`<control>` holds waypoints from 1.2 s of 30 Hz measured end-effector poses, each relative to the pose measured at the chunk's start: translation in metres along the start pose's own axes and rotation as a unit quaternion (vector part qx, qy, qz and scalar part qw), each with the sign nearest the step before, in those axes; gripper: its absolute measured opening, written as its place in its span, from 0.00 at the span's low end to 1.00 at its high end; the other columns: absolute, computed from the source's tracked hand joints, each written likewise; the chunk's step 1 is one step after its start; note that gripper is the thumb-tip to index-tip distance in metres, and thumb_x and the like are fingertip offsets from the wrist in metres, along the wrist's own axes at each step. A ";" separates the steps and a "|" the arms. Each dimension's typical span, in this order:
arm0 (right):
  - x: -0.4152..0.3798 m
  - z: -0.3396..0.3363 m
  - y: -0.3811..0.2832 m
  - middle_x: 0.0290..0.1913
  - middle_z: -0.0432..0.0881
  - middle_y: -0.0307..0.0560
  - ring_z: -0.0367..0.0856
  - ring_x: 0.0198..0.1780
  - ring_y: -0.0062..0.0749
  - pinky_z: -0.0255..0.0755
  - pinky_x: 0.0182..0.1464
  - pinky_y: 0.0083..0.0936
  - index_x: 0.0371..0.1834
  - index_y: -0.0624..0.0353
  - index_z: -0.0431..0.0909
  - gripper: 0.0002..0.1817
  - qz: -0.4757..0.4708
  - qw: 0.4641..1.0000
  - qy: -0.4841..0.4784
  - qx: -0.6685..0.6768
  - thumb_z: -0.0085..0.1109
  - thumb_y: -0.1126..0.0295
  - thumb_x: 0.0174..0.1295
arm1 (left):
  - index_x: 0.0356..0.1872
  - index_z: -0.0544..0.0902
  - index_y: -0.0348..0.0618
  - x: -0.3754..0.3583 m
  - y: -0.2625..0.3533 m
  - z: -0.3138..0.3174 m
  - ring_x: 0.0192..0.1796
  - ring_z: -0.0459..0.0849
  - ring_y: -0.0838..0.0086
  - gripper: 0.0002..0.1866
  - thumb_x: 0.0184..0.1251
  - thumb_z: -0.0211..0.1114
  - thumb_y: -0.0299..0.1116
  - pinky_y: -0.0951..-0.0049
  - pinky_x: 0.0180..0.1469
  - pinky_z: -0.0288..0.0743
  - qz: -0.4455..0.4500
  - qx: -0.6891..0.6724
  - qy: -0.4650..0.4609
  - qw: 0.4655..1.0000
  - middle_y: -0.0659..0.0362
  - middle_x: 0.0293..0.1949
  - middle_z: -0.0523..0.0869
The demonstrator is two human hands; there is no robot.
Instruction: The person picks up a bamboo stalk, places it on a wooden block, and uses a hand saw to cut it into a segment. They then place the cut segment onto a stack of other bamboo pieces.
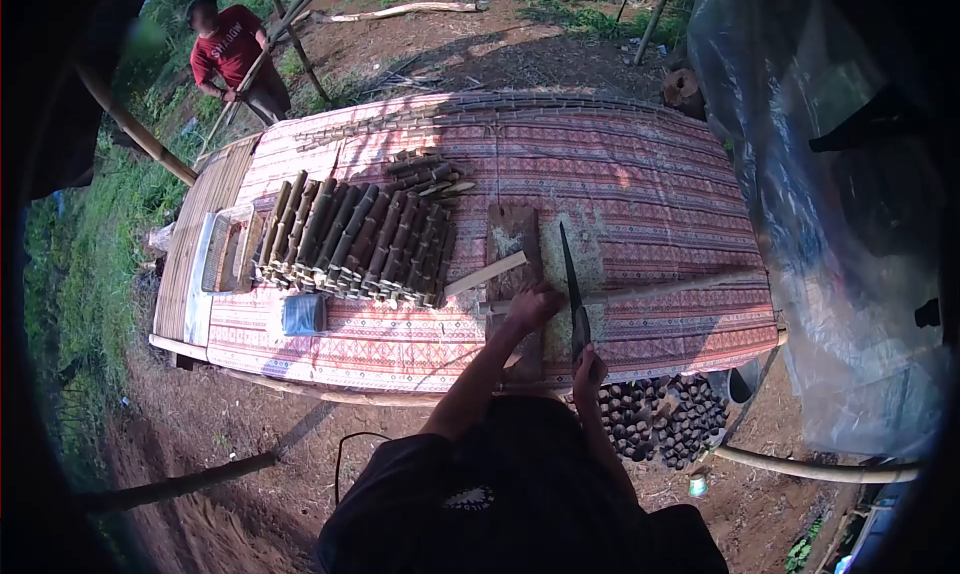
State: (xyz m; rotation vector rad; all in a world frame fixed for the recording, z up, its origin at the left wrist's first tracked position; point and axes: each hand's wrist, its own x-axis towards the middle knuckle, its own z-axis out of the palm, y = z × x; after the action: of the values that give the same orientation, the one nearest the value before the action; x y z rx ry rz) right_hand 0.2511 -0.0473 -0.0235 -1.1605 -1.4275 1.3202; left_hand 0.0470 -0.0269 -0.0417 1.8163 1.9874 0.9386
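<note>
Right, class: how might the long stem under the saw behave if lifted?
The long stem would probably be stiff, as it runs nearly straight. Lifted beside the saw, it may tip rightward, where more of its length extends.

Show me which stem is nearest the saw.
The long stem beneath the left hand, reaching right past the saw; short stems are piled left, other stems lie across the far tabletop.

The word "SHADOW" is borne across the front of a red shirt (232, 58). On the dark shirt (530, 474), a pale logo (472, 497) is printed, its lettering only partly legible.
</note>
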 end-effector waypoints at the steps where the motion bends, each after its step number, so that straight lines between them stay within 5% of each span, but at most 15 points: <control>1: 0.000 -0.001 0.001 0.14 0.59 0.30 0.58 0.14 0.13 0.48 0.17 0.19 0.16 0.55 0.61 0.26 -0.003 1.000 -0.016 0.014 0.44 0.55 0.73 | 0.47 0.83 0.59 0.000 0.001 -0.002 0.55 0.78 0.60 0.16 0.55 0.67 0.41 0.58 0.61 0.71 -0.008 -0.001 -0.001 1.000 0.61 0.46 0.80; 7: 0.002 0.001 -0.010 0.14 0.61 0.32 0.62 0.13 0.15 0.56 0.15 0.18 0.23 0.56 0.65 0.19 -0.083 0.993 -0.036 -0.078 0.42 0.60 0.74 | 0.45 0.82 0.56 0.005 0.004 -0.005 0.56 0.78 0.59 0.15 0.56 0.66 0.42 0.57 0.60 0.71 -0.014 -0.004 -0.012 1.000 0.59 0.46 0.80; 14: -0.001 0.001 -0.018 0.15 0.62 0.33 0.63 0.14 0.16 0.57 0.16 0.19 0.22 0.56 0.64 0.20 0.024 0.999 -0.023 -0.043 0.45 0.61 0.73 | 0.44 0.82 0.57 0.009 0.007 -0.007 0.56 0.76 0.60 0.15 0.55 0.66 0.42 0.57 0.61 0.68 -0.016 0.028 0.008 0.999 0.59 0.46 0.80; 23: 0.011 -0.002 -0.031 0.16 0.60 0.32 0.58 0.20 0.16 0.52 0.22 0.21 0.19 0.59 0.64 0.23 -0.028 0.991 -0.053 -0.121 0.45 0.59 0.73 | 0.40 0.84 0.60 0.012 0.007 -0.007 0.54 0.77 0.64 0.13 0.52 0.70 0.45 0.58 0.59 0.68 -0.046 0.043 0.018 0.998 0.64 0.43 0.81; 29: 0.002 -0.019 -0.030 0.17 0.61 0.31 0.58 0.19 0.13 0.52 0.21 0.19 0.19 0.58 0.64 0.22 0.016 0.992 -0.061 -0.112 0.45 0.60 0.73 | 0.33 0.85 0.59 0.011 0.009 -0.003 0.49 0.80 0.66 0.09 0.52 0.70 0.45 0.58 0.55 0.71 -0.044 0.068 0.070 0.994 0.68 0.40 0.83; 36: -0.058 -0.060 -0.029 0.16 0.59 0.29 0.57 0.17 0.12 0.51 0.18 0.15 0.19 0.54 0.61 0.22 0.058 0.995 -0.053 -0.055 0.46 0.58 0.73 | 0.34 0.85 0.59 0.011 0.014 -0.010 0.52 0.80 0.65 0.09 0.51 0.69 0.42 0.56 0.61 0.68 -0.075 0.037 0.027 0.996 0.68 0.40 0.84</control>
State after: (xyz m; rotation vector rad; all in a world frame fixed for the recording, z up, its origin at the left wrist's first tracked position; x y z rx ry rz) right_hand 0.3189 -0.0918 0.0107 -1.2794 -1.5449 1.4166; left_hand 0.0501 -0.0192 -0.0229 1.6680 2.1845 0.8875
